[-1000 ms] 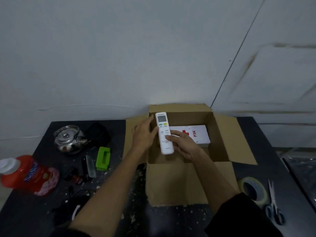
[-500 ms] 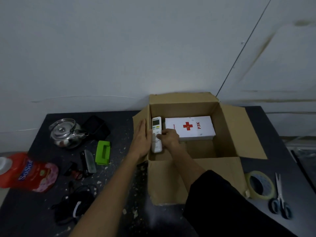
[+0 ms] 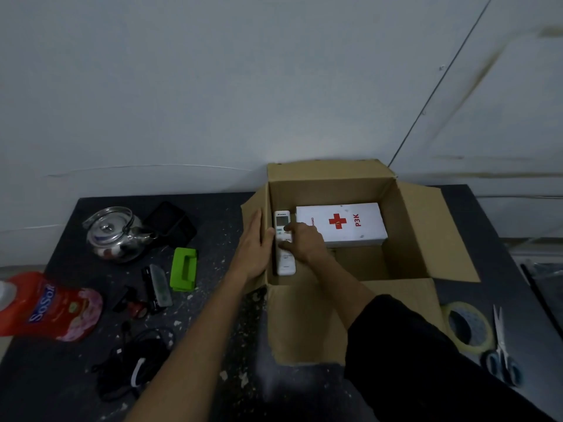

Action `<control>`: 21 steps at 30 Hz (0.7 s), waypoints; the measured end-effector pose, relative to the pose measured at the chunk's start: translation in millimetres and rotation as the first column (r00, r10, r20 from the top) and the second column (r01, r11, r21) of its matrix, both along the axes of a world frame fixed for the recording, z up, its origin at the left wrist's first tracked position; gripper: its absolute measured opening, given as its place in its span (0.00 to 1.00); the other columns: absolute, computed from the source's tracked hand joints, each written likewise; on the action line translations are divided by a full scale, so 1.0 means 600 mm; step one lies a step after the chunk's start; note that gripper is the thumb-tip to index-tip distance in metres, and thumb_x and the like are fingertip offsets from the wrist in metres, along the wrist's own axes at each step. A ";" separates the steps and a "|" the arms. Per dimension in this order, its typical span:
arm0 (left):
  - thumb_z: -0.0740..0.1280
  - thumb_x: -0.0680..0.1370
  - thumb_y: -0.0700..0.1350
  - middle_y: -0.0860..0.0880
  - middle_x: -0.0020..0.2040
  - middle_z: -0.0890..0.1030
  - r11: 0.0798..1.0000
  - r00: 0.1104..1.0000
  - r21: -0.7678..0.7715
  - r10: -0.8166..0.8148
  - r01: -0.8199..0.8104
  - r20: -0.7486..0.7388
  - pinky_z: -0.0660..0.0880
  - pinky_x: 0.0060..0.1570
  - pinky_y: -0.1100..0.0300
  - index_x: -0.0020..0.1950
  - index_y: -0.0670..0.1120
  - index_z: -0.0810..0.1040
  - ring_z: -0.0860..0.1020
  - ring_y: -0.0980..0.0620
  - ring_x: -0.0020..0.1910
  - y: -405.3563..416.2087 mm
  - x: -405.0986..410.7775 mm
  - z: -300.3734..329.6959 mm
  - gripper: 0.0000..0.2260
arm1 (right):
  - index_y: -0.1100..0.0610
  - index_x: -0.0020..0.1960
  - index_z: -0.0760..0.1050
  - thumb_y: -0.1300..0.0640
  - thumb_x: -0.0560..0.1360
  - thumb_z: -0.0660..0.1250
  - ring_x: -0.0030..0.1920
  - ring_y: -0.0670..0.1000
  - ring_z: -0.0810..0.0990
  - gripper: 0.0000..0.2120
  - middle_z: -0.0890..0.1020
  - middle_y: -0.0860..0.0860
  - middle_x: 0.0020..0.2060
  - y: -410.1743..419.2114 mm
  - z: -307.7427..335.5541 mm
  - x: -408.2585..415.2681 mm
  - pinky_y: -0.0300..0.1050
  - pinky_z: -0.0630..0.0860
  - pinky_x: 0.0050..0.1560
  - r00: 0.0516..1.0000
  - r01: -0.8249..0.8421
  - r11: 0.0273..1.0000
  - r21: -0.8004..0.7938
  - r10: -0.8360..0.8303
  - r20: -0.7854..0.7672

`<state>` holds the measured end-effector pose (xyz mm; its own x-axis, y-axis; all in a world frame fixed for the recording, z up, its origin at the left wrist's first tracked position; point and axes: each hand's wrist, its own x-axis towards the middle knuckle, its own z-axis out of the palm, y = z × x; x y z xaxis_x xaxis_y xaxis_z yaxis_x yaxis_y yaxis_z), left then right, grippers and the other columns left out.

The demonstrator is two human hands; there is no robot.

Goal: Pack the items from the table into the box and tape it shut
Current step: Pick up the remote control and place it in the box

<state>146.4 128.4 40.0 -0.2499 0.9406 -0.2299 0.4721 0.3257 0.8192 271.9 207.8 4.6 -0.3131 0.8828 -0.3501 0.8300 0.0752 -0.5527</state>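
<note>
An open cardboard box (image 3: 408, 226) stands on the dark table with its flaps spread. Inside lies a white first-aid box (image 3: 359, 223) with a red cross. A white remote control (image 3: 285, 263) lies along the box's left inner wall. My right hand (image 3: 303, 243) reaches into the box and grips the remote at its middle. My left hand (image 3: 254, 248) rests flat against the left flap and wall of the cardboard box, fingers extended.
Left of the box lie a steel kettle (image 3: 114, 234), a black case (image 3: 172, 222), a green holder (image 3: 183, 269), a grey stapler-like tool (image 3: 160, 284), black cables (image 3: 134, 363) and a red refill pouch (image 3: 50, 306). A tape roll (image 3: 469, 327) and scissors (image 3: 501, 348) lie at the right.
My right hand lowered the remote from above the box down inside, along the left wall. My left hand slid to the left flap. The camera view tilted down slightly.
</note>
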 end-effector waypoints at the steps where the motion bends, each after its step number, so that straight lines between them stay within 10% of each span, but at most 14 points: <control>1: 0.53 0.84 0.54 0.51 0.80 0.52 1.000 1.000 -0.003 0.000 0.000 0.001 0.53 0.74 0.52 0.80 0.52 0.48 0.55 0.48 0.78 0.000 0.000 0.000 0.27 | 0.53 0.70 0.71 0.46 0.74 0.71 0.62 0.57 0.77 0.27 0.78 0.56 0.64 0.001 0.005 0.009 0.50 0.73 0.61 0.997 -0.076 0.997 0.015 0.076 0.026; 6: 0.53 0.84 0.55 0.52 0.81 0.51 1.000 1.000 -0.027 0.007 -0.007 0.014 0.54 0.74 0.48 0.80 0.54 0.47 0.55 0.47 0.78 -0.001 0.000 0.000 0.27 | 0.52 0.76 0.61 0.31 0.71 0.65 0.72 0.60 0.63 0.41 0.65 0.57 0.74 0.003 0.021 0.044 0.56 0.62 0.71 0.735 -0.601 0.793 0.105 0.495 0.464; 12: 0.53 0.84 0.55 0.52 0.81 0.51 1.000 1.000 -0.014 0.015 -0.015 0.011 0.54 0.74 0.49 0.80 0.54 0.48 0.54 0.47 0.78 0.000 -0.001 -0.006 0.27 | 0.52 0.80 0.48 0.30 0.73 0.61 0.79 0.60 0.46 0.46 0.52 0.56 0.79 0.007 -0.011 0.026 0.62 0.45 0.76 0.477 -0.780 0.626 0.014 0.579 0.661; 21: 0.54 0.83 0.57 0.52 0.80 0.51 1.000 1.000 -0.026 0.003 -0.002 0.002 0.57 0.74 0.43 0.80 0.56 0.46 0.56 0.46 0.77 0.001 -0.009 -0.011 0.28 | 0.51 0.79 0.50 0.32 0.73 0.63 0.79 0.60 0.47 0.43 0.54 0.56 0.79 0.012 -0.019 0.036 0.66 0.43 0.76 0.505 -0.748 0.661 0.059 0.508 0.697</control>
